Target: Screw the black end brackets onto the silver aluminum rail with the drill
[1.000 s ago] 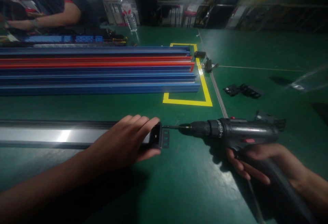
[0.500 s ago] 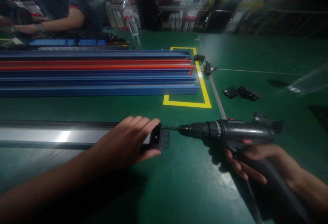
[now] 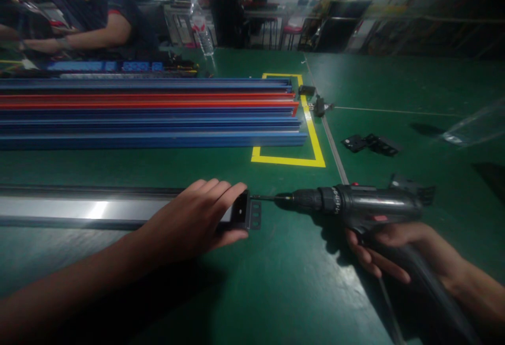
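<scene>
A long silver bar with dark edges (image 3: 82, 208) lies across the near left of the green surface. My left hand (image 3: 197, 219) is wrapped over its right end, fingers on top and thumb at the near side, by a black end cap (image 3: 240, 211). A slotted black tab (image 3: 256, 215) sticks out to the right of the cap. My right hand (image 3: 390, 253) is closed around the handle of a black power drill (image 3: 371, 200). The drill points left, and its long thin bit (image 3: 268, 198) reaches the upper part of the cap's outer face.
Blue rails (image 3: 158, 141) and red rails (image 3: 158, 104) lie beyond, their ends over a yellow tape outline (image 3: 319, 150). Black brackets (image 3: 381, 145) lie to the right. A water bottle (image 3: 202, 32) stands behind; a person's forearm (image 3: 98, 37) is at the upper left.
</scene>
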The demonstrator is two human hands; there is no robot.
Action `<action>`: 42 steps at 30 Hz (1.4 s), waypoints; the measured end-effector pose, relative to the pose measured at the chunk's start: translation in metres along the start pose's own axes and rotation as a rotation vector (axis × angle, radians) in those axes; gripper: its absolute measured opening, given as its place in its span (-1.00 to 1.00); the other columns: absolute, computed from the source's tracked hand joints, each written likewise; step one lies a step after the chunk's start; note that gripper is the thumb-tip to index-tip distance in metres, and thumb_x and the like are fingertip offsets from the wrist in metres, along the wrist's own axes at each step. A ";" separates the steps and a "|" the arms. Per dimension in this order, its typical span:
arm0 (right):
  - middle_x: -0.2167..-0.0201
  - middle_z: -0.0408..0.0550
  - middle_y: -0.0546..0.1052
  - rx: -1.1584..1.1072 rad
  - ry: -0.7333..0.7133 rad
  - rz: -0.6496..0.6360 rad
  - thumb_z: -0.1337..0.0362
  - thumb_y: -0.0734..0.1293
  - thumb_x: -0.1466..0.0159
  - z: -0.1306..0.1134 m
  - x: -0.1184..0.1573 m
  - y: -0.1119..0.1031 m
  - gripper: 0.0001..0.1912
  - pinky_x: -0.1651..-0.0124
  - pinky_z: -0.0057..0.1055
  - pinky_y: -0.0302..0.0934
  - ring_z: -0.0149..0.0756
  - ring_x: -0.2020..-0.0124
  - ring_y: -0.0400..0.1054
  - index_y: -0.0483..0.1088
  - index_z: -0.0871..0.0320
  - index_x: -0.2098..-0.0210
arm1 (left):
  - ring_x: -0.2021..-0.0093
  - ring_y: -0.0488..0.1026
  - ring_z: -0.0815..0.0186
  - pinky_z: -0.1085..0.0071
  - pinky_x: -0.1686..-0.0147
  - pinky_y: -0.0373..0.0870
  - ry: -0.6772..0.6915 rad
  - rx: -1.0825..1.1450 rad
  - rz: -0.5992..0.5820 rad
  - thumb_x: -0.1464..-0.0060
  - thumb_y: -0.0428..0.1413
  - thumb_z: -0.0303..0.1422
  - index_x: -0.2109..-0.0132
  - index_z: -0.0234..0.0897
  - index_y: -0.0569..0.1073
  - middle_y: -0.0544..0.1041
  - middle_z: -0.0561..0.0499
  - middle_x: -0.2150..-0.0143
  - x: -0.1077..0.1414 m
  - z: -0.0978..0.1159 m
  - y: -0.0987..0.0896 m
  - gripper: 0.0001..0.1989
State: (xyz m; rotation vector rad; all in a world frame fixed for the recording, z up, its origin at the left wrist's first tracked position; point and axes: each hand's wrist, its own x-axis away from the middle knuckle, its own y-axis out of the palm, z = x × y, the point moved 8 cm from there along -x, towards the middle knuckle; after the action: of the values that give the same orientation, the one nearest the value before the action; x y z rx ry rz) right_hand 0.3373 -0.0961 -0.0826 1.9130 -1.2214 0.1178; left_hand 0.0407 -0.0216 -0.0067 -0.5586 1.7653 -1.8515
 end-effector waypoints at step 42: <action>0.43 0.09 0.65 0.007 -0.008 -0.010 0.21 0.36 -0.16 0.001 -0.001 -0.003 -0.63 0.35 -0.43 0.39 -0.49 0.68 0.31 0.65 0.30 0.14 | 0.07 0.49 0.07 0.14 0.09 0.43 0.072 0.003 0.076 -0.32 0.09 0.00 -0.34 -0.35 0.17 0.52 -0.25 -0.10 0.005 0.000 0.000 -0.34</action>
State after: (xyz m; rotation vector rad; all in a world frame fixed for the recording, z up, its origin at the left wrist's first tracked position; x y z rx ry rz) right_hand 0.3386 -0.0952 -0.0851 1.9276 -1.2177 0.1097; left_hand 0.0371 -0.0250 -0.0072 -0.4218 1.8041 -1.8431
